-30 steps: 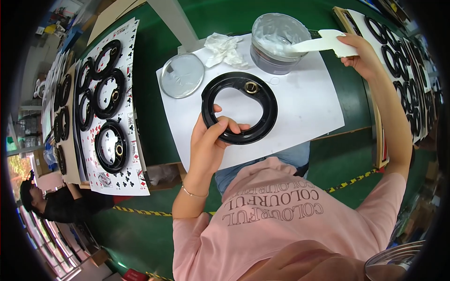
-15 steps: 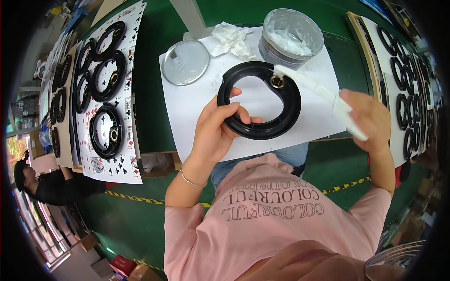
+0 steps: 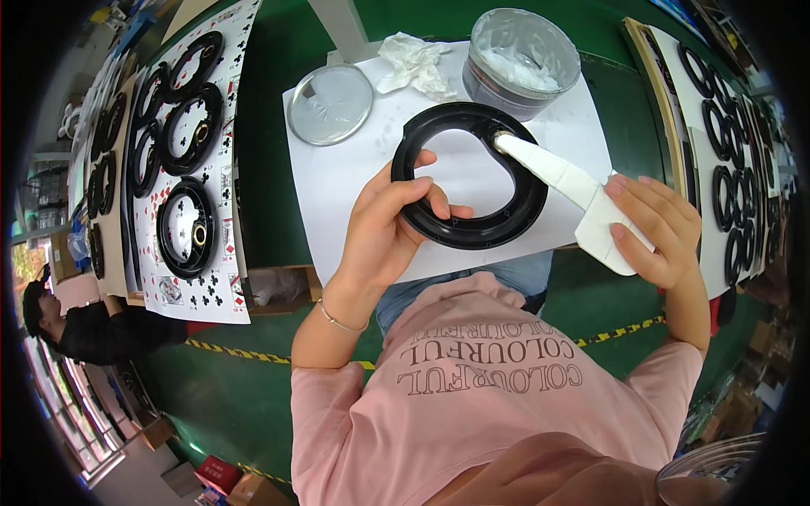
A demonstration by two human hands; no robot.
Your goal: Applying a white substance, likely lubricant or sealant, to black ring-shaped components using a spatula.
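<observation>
My left hand (image 3: 390, 221) grips the left side of a black ring-shaped plastic part (image 3: 525, 207), thumb on top and fingertips showing through its opening. The part is held above a white sheet (image 3: 342, 202). In my right hand (image 3: 656, 226) is a white spatula-like tool (image 3: 557, 173), wide at the held end and narrow at the other. Its narrow tip rests at the small round fitting in the upper right of the ring, which it mostly hides. Behind the ring stands a clear tub (image 3: 506, 94) holding whitish grease (image 3: 519, 66).
A round lid (image 3: 329, 105) and crumpled tissue (image 3: 415, 67) lie on the sheet's far side. To the left, a board with playing-card print (image 3: 224, 291) bears several black rings (image 3: 187, 228). More rings (image 3: 724, 198) lie on a board at right. Another person (image 3: 93, 329) is at far left.
The tool has turned in my right hand, its broad end now facing up, and its tip has come down onto the ring's fitting. My left hand keeps its grip.
</observation>
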